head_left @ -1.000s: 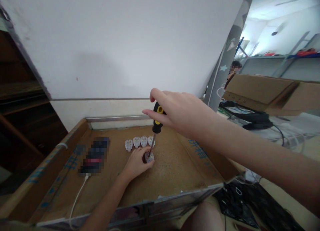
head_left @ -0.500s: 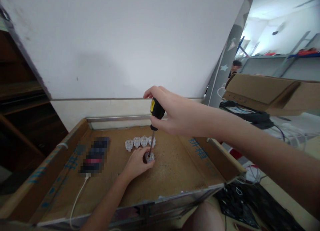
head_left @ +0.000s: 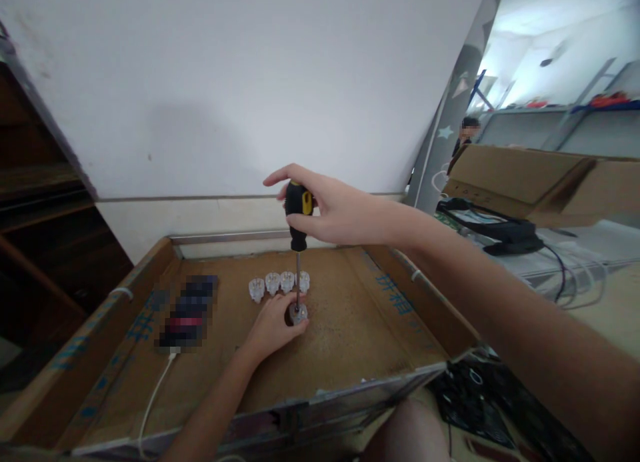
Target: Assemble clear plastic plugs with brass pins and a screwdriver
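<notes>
Pinching small clear-plastic plug (head_left: pixel 302 314) with left hand (head_left: pixel 274 325); gripping black-and-yellow screwdriver (head_left: pixel 298 239) in partly curled right hand (head_left: pixel 333 207).
Likely light, stiff; best held by sides.

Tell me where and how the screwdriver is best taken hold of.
Probably by the thick black-and-yellow handle of the screwdriver, from the right, as the right hand holds it: it stands nearly upright, its slim shaft reaching down to the clear piece in the left hand, which crowds the lower end.
</notes>
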Demonstrator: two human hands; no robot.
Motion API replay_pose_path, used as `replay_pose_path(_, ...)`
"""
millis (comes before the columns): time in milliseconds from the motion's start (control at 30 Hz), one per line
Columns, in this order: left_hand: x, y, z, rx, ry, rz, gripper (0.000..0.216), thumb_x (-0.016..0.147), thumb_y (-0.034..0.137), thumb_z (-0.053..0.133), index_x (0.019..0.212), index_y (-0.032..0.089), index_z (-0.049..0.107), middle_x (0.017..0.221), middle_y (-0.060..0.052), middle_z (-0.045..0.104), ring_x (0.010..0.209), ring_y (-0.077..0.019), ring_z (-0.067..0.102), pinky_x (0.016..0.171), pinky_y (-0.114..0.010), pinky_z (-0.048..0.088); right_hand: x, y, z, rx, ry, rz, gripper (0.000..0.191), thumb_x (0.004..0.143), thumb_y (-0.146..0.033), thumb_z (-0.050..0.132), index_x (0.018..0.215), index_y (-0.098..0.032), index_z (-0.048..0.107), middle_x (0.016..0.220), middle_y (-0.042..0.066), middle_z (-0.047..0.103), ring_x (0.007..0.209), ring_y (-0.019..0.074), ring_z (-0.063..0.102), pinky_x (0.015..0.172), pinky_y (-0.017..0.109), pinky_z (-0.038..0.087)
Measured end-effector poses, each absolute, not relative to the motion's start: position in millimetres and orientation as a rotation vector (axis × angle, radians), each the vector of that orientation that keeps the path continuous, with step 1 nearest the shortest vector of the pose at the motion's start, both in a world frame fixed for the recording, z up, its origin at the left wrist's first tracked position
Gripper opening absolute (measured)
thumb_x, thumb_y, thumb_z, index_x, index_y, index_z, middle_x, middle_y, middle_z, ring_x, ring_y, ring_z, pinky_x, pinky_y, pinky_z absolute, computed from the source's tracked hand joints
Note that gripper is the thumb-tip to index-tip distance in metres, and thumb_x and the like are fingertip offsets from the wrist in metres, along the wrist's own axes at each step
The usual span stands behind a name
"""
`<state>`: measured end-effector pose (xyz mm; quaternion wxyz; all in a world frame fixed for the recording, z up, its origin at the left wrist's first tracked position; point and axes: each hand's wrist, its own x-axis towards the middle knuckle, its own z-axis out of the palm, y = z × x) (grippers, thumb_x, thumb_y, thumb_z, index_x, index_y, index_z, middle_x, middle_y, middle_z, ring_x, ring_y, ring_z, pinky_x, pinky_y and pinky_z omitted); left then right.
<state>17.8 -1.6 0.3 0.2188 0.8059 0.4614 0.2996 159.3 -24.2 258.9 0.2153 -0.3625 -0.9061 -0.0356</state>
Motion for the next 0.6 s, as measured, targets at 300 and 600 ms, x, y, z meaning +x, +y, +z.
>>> replay_pose_path(300, 18.0, 0.0, -1.0, 2.267, 1.264, 0.835, 0.041, 0.073, 0.032, 0.061, 0.112, 0.020, 0.058, 0.102, -0.007, 0.065, 0.096, -0.0235, 0.059, 0.088, -0.036, 0.044, 156.9, -31.7, 254.8, -1.082, -2.397, -0.243, 0.042, 0.082, -0.022, 0.045, 0.122, -0.009, 0.044, 0.115, 0.015, 0.058, 0.095, 0.0198, 0.056, 0.077, 0.029, 0.041)
replay_pose_path(600, 17.3, 1.5, -4.0, 2.262, 1.260, 0.844, 0.042, 0.072, 0.032, 0.062, 0.112, 0.019, 0.059, 0.104, -0.007, 0.065, 0.097, -0.0233, 0.058, 0.089, -0.036, 0.044, 143.0, -49.4, 254.6, -1.269, -2.346, -0.478, 0.033, 0.089, -0.036, 0.046, 0.108, -0.010, 0.052, 0.095, 0.014, 0.063, 0.081, 0.0227, 0.059, 0.065, 0.030, 0.038)
